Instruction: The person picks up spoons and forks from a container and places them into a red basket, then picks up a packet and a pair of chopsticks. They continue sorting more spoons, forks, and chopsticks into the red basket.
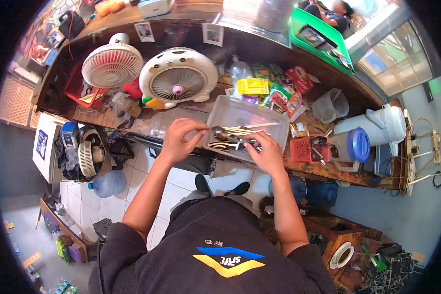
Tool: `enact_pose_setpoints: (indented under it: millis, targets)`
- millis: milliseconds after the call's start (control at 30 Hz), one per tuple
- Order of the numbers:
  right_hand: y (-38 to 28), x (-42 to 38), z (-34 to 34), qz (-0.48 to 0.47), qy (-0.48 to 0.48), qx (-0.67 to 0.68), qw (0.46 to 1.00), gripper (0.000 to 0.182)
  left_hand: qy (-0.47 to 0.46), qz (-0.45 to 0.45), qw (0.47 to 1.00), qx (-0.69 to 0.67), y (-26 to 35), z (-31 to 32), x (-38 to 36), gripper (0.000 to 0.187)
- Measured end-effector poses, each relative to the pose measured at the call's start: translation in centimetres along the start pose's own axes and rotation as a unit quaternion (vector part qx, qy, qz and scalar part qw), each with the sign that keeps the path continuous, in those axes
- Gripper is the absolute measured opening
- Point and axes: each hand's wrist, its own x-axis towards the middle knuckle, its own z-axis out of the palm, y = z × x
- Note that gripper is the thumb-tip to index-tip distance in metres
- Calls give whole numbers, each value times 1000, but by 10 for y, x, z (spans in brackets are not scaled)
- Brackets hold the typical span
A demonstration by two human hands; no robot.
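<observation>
A translucent plastic tray (pixel 259 111) rests at the front edge of the wooden counter, with chopsticks (pixel 252 125) and several spoons and other utensils (pixel 220 133) in its near part. Over the tray's right front, my right hand (pixel 268 153) has its fingers closed around dark-handled utensils, whose exact kind is hard to make out. At the tray's left side is my left hand (pixel 183 138), thumb and index finger brought close together beside the spoons; anything between the fingertips is too small to tell.
Two fans (pixel 178 83) stand back left on the counter (pixel 171 120). Snack packets (pixel 253 86) lie behind the tray. To the right are a red basket (pixel 304 149), a clear container (pixel 330 105) and a blue-lidded jug (pixel 358 145). Another person (pixel 334 18) is at the upper right.
</observation>
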Motion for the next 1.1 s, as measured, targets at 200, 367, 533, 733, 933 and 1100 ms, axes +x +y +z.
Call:
enact_pose_setpoints:
  millis: [200,367,533,733,933,1100]
  targets:
    - [-12,29,39,102,-41,-75,991,21,-43,21,999,-15,-26,-21,-16,13]
    - [1,48,65,41,-46,-116,991,25,-50,17,998,-21,-32,-22,-15,13]
    - [-3,70,84,-13,-90,-186,978,31,-61,26,997,-40,-34,-17,-13,14]
    - [2,76,88,-55,-71,-195,977,23,-72,18,996,-47,-35,-17,-8,12]
    - [13,69,54,-40,87,-137,986,19,-74,11,997,-18,-31,-3,6,13]
    - [14,59,16,49,176,-40,982,15,-59,17,995,72,-27,35,27,14]
